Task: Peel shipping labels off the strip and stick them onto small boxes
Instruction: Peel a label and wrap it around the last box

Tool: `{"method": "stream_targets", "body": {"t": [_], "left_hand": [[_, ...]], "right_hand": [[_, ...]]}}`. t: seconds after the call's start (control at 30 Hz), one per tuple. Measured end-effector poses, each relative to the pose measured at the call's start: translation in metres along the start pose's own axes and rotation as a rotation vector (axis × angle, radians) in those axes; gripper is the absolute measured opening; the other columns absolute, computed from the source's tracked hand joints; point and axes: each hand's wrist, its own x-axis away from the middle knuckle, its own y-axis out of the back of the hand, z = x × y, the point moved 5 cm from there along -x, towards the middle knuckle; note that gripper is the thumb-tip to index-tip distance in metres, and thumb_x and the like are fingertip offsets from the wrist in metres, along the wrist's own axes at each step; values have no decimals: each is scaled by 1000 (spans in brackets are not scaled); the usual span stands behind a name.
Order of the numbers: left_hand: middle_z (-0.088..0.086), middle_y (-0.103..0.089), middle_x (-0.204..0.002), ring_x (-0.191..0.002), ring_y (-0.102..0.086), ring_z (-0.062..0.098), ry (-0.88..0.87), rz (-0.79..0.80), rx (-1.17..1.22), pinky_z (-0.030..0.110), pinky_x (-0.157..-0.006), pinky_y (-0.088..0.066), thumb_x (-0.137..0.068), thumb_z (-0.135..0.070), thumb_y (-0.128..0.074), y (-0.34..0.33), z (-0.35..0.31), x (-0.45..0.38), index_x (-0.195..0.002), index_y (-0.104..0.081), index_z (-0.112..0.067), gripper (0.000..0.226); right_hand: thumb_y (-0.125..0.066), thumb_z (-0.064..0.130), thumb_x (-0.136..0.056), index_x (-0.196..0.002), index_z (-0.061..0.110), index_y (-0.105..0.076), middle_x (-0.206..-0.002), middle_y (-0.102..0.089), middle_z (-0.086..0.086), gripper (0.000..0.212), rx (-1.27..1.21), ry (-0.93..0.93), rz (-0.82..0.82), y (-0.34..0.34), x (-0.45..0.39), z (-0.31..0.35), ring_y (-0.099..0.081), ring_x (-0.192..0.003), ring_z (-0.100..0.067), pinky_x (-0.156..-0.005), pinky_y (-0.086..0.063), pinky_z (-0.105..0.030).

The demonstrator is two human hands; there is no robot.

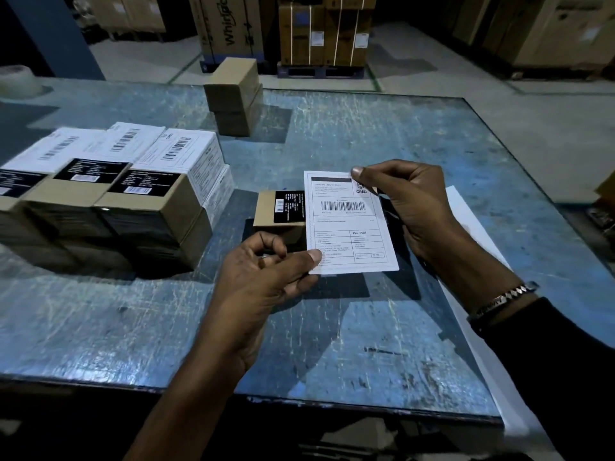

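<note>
A white shipping label [349, 224] with a barcode and "CRED" logo hangs in the air above the blue table [366, 134]. My left hand [266, 281] pinches its lower left corner. My right hand [409, 207] pinches its upper right corner. Behind the label, partly hidden by it, sits a small brown box [266, 211] with a black sticker on top. The white backing strip [472, 227] runs under my right forearm toward the table's near right edge.
Stacked small boxes [109, 188], several with white labels on top, fill the left of the table. Two plain brown boxes [234, 98] stand stacked at the back. A tape roll [20, 79] lies far left. Large cartons on pallets [319, 31] stand beyond the table.
</note>
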Motion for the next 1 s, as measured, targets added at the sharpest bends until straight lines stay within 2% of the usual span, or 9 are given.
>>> {"method": "stream_targets", "body": {"t": [0.1,0.47,0.67,0.83,1.0], "left_hand": [[24,-80,-96,-94,-81,32,1,-7,3,25,-66,-66,-86,9,-75,0,1,-1,-83,-45,-13,37],[22,-81,-98,-97,-81,32,-8,-2,-10,25,-65,-65,-85,7,-76,0,1,-3,-84,-44,-13,38],[28,-79,-98,-97,-81,32,-13,-11,-14,26,-65,-65,-86,9,-75,1,1,-2,-83,-45,-13,37],[25,-80,-99,-99,-81,31,-10,4,-14,26,-67,-66,-86,8,-75,0,1,-2,-84,-45,-13,37],[30,-78,-99,-99,-80,33,-11,-1,-12,27,-67,-66,-84,7,-76,1,1,-3,-83,-45,-13,38]], "right_hand": [[-87,7,-86,-96,-9,-79,-94,-80,-24,20,-5,13,-13,0,0,0,-77,-81,-32,-79,-62,-40],[-87,6,-87,-95,-8,-80,-92,-80,-24,17,-4,22,-16,1,0,-2,-76,-79,-31,-76,-62,-39],[-87,7,-86,-89,-2,-81,-92,-80,-24,12,3,23,-10,2,-1,-4,-76,-81,-34,-82,-61,-43],[-87,7,-86,-93,-6,-80,-92,-80,-24,17,-3,4,-17,2,-1,-6,-77,-82,-36,-84,-63,-48],[-88,6,-85,-91,-6,-79,-91,-79,-26,17,-3,-3,-25,2,-2,-7,-77,-82,-38,-84,-63,-49]]}}
